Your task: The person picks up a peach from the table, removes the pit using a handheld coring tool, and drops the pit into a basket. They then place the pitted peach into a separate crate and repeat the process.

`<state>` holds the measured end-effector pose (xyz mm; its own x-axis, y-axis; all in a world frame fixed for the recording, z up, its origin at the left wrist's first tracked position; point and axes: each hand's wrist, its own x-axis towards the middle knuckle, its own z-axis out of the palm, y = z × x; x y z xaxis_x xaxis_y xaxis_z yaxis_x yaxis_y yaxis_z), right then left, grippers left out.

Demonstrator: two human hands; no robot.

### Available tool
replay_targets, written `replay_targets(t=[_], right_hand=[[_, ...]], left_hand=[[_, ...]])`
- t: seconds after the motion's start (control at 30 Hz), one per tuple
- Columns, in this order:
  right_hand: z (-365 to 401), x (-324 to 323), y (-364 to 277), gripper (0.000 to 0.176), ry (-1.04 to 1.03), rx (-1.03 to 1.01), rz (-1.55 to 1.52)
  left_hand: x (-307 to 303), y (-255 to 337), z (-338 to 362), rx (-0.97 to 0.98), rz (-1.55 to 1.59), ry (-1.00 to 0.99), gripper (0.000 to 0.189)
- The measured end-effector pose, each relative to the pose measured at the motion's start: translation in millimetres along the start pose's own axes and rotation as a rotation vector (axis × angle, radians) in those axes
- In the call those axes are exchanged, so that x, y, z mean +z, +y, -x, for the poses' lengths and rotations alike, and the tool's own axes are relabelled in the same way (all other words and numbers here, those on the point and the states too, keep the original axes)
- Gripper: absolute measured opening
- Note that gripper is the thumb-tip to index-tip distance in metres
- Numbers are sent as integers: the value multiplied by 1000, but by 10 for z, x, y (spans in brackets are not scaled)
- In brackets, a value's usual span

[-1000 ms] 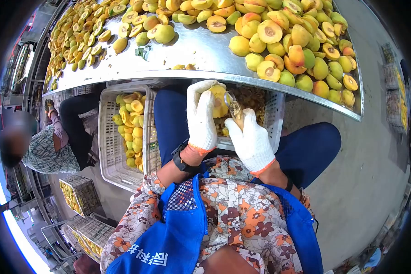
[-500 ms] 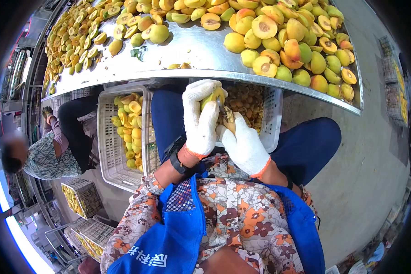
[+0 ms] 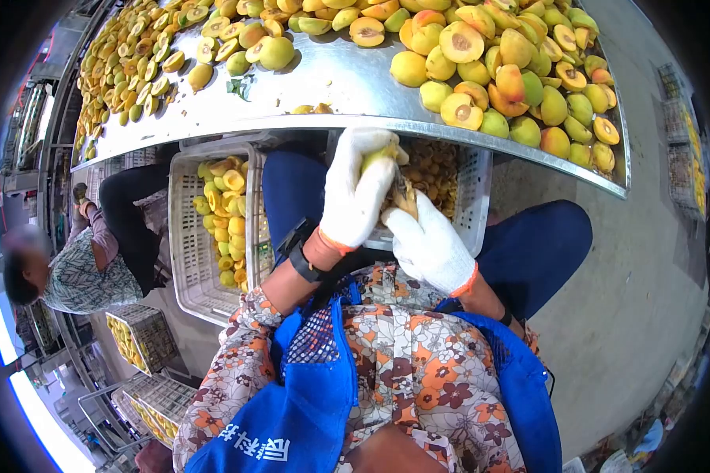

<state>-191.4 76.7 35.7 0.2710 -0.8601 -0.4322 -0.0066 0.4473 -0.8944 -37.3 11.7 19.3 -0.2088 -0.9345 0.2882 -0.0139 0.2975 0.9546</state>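
My left hand [image 3: 353, 193], in a white knit glove with an orange cuff, is closed around a yellow-green peach [image 3: 381, 154] just off the table's front edge. My gloved right hand [image 3: 434, 246] grips a small pitting tool [image 3: 406, 199] with a tan handle. The tool's dark working end meets the fruit; its tip is partly hidden by my fingers. Below both hands, between my knees, stands a light plastic crate [image 3: 475, 201] holding brown peach pits and scraps [image 3: 432, 169].
A metal table [image 3: 331, 87] ahead carries heaps of halved peaches [image 3: 461, 43]. At my left stands a crate [image 3: 183, 236] of peach halves. Farther left, another person [image 3: 95, 268] sits near more fruit crates [image 3: 142, 339]. Stacked crates [image 3: 686, 169] stand at far right.
Both hands have shifted slightly to the right, still holding the peach and the tool. My left hand has turned a little around the fruit.
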Motion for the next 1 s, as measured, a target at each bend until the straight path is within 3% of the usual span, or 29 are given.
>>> replay_targets(t=[0.03,0.1,0.17,0.33,0.43,0.77,0.83,0.97,1.0], right_hand=[[-18,5,61,39,-2,5,0],[-118,10,86,39,147,-291,492],[-142,6,89,39,210,-215,420],[-177,34,247,39,354,-414,667],[-213,-20,366,38,342,-490,809],[-160,-3,363,37,274,-450,788],[-132,-21,353,23,160,-412,1018],[-76,6,226,24,108,-367,832],[-45,21,132,24,131,-277,656]], left_hand=[[17,13,-2,-170,257,35,25],[-34,-25,-33,-182,335,14,28],[-45,-58,-27,-388,475,15,27],[112,-180,125,-280,380,226,36],[125,-186,156,-221,201,213,36],[159,-13,186,-182,127,246,25],[149,88,137,-139,18,239,24],[69,170,54,-119,-131,150,20],[29,199,10,-122,-133,148,20]])
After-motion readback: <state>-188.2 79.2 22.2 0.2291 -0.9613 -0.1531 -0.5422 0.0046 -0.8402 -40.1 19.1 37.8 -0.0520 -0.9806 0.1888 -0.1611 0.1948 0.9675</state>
